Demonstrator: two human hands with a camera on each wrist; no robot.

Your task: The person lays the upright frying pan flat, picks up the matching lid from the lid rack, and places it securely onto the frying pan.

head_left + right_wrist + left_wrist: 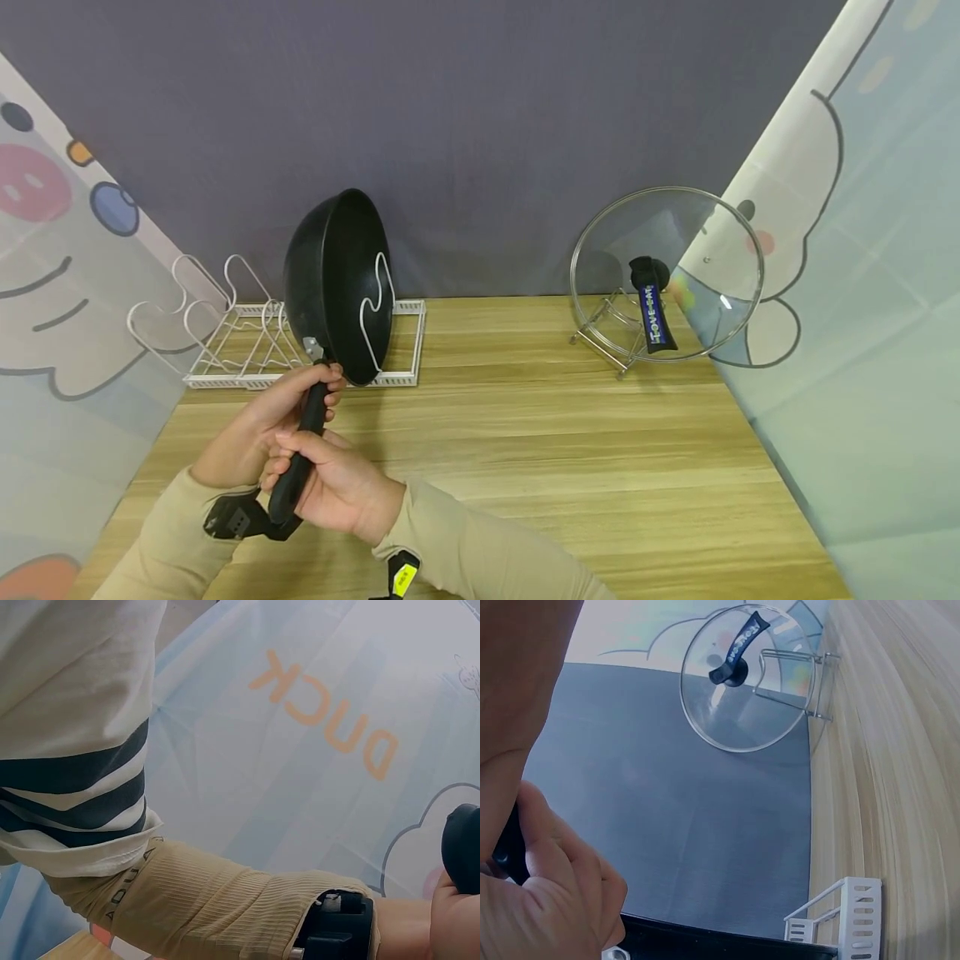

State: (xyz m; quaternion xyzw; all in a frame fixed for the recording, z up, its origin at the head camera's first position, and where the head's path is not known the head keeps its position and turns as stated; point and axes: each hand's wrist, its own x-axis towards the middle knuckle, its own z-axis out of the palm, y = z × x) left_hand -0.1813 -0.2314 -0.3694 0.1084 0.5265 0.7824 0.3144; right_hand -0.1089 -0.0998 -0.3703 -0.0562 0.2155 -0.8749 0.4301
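A deep black wok (356, 292) stands on its side in a white wire rack (416, 333), its open face turned right. One white rack loop crosses in front of its inside. Close to the wok's metal bracket, my left hand (270, 417) grips the black handle (296, 475), which slants down toward me. My right hand (348, 487) holds the same handle lower down, thumb laid across it. In the left wrist view, fingers (566, 877) wrap the handle above the wok's dark rim (705, 941). The handle's rounded end (463, 847) sticks out past my right hand in the right wrist view.
At the right, a round glass lid (705, 242) with a black knob handle (654, 312) leans upright in a small metal stand (600, 342). More white loops (191, 317) rise left of the wok. Wood tabletop (525, 458) lies below, with a grey backdrop and printed side panels around.
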